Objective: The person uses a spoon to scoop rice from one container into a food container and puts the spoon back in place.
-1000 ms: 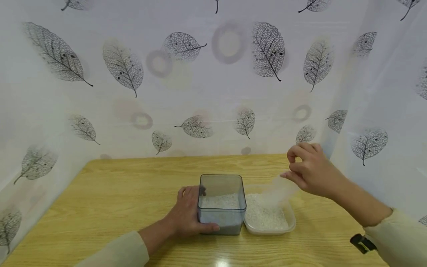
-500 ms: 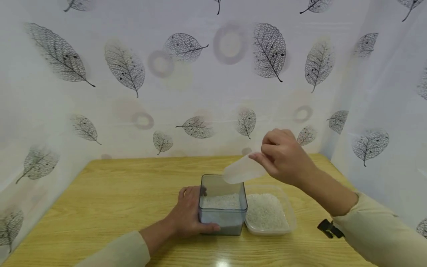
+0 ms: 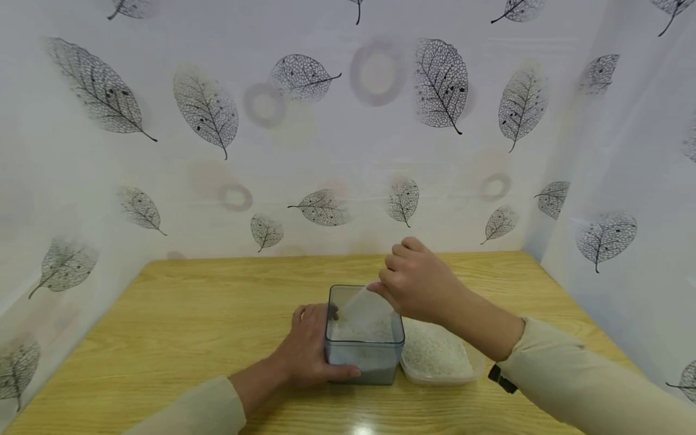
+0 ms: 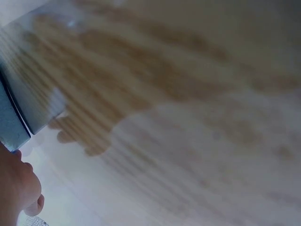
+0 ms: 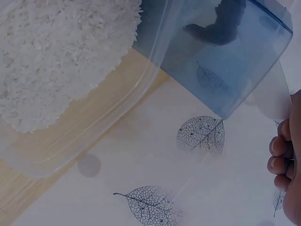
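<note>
A smoky clear square container (image 3: 375,361) stands on the table, with rice inside. My left hand (image 3: 304,350) holds it from the left, thumb across its front and fingers along the side. Over its open top, my right hand (image 3: 421,283) pinches a translucent white scoop (image 3: 365,311), tilted down into the container. Right beside it is a clear shallow tub (image 3: 480,365) with a heap of rice (image 3: 435,351), partly hidden under my right forearm. The right wrist view shows curled right fingers (image 5: 278,162) at its edge.
The wood-grain table (image 3: 217,302) stretches out to the left and behind the containers. A white curtain with leaf prints (image 3: 370,151) encloses the back and sides. A black buckle (image 3: 502,379) hangs from the right sleeve.
My right hand has moved left with the scoop, from above the rice tub to the square container, and lowered it inside. The left hand and the container stay in place.
</note>
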The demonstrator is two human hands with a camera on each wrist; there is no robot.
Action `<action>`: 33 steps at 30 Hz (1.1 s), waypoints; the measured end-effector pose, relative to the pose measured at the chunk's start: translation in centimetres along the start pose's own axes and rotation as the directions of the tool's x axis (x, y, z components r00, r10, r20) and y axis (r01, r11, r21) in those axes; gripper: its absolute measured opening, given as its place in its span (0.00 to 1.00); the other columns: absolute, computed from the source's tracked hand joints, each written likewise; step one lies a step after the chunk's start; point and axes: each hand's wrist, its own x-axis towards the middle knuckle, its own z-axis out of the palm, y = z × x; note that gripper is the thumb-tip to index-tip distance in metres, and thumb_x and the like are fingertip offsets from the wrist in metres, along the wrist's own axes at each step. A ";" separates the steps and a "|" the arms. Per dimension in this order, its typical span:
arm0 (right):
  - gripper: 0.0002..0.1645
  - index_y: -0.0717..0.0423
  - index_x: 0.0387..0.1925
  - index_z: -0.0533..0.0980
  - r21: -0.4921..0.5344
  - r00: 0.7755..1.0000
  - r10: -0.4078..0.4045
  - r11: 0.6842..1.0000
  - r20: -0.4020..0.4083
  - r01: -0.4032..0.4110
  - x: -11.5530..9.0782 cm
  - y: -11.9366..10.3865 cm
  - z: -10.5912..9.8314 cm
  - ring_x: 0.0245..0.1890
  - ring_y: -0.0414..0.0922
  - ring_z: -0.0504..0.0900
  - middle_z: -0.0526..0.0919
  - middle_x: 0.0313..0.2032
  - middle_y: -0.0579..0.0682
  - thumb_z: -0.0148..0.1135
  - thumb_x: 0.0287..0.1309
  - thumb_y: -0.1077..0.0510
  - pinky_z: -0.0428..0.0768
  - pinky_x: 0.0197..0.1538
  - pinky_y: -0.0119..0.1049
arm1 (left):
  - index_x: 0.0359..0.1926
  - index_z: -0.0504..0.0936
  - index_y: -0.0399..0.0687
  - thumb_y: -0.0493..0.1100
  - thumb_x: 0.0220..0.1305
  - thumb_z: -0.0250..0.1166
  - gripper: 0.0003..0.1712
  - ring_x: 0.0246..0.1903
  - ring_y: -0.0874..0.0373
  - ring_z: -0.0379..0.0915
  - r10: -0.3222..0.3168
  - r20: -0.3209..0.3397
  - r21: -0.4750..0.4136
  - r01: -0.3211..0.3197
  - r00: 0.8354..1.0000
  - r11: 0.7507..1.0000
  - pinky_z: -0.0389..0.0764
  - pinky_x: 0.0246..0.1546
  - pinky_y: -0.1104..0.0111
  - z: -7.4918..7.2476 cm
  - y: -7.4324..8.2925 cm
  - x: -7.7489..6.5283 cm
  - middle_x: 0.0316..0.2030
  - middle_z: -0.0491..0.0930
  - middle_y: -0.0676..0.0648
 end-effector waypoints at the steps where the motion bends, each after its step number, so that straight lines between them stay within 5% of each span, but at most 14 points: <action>1: 0.26 0.49 0.14 0.74 -0.012 1.000 -0.012 1.000 0.018 0.012 0.1 -0.3 0.2 0.21 0.45 0.69 0.71 0.16 0.44 0.65 0.62 0.42 0.69 0.40 0.40 | 0.59 0.63 0.50 0.83 0.41 0.65 0.57 0.53 0.54 0.64 -0.001 0.003 0.002 0.001 1.000 1.000 0.57 0.60 0.50 0.0 0.0 0.0 0.49 0.70 0.54; 11: 0.28 0.47 0.13 0.74 -0.075 0.977 -0.043 0.995 0.207 0.059 1.0 -2.6 2.2 0.28 0.45 0.74 0.74 0.20 0.43 0.62 0.64 0.39 0.69 0.42 0.38 | 0.59 0.64 0.50 0.85 0.42 0.63 0.56 0.53 0.55 0.64 0.015 -0.008 0.000 -0.015 1.000 1.000 0.57 0.59 0.50 0.2 -0.1 0.0 0.48 0.70 0.55; 19: 0.27 0.42 0.10 0.70 0.001 0.920 -0.162 0.985 0.357 0.173 2.3 -3.9 3.0 0.23 0.42 0.70 0.74 0.17 0.40 0.60 0.63 0.41 0.65 0.36 0.36 | 0.61 0.64 0.47 0.83 0.42 0.64 0.59 0.55 0.53 0.64 0.006 0.003 0.000 -0.006 1.000 1.000 0.56 0.62 0.49 0.0 -0.1 -0.1 0.52 0.71 0.51; 23: 0.27 0.42 0.11 0.71 0.084 0.883 -0.170 0.985 0.438 0.148 2.5 -4.4 3.4 0.23 0.41 0.69 0.74 0.16 0.39 0.58 0.65 0.41 0.64 0.35 0.35 | 0.65 0.62 0.45 0.83 0.43 0.65 0.61 0.56 0.53 0.64 0.006 0.015 -0.003 -0.006 1.000 1.000 0.55 0.62 0.48 0.0 -0.1 -0.1 0.54 0.71 0.51; 28: 0.26 0.45 0.12 0.75 0.175 0.882 -0.134 0.983 0.451 0.059 2.2 -4.4 3.6 0.23 0.41 0.68 0.75 0.16 0.38 0.60 0.64 0.40 0.64 0.38 0.36 | 0.65 0.62 0.46 0.82 0.43 0.65 0.60 0.56 0.53 0.64 0.007 0.019 0.003 -0.007 1.000 1.000 0.56 0.62 0.48 0.0 0.1 0.1 0.53 0.71 0.51; 33: 0.25 0.45 0.12 0.74 0.276 0.909 -0.111 0.961 0.402 -0.005 2.0 -4.0 3.8 0.23 0.40 0.67 0.73 0.14 0.37 0.62 0.63 0.42 0.63 0.38 0.36 | 0.63 0.62 0.47 0.84 0.42 0.64 0.60 0.55 0.53 0.64 0.013 0.003 0.018 -0.013 1.000 1.000 0.56 0.62 0.49 0.1 -0.1 0.0 0.52 0.71 0.51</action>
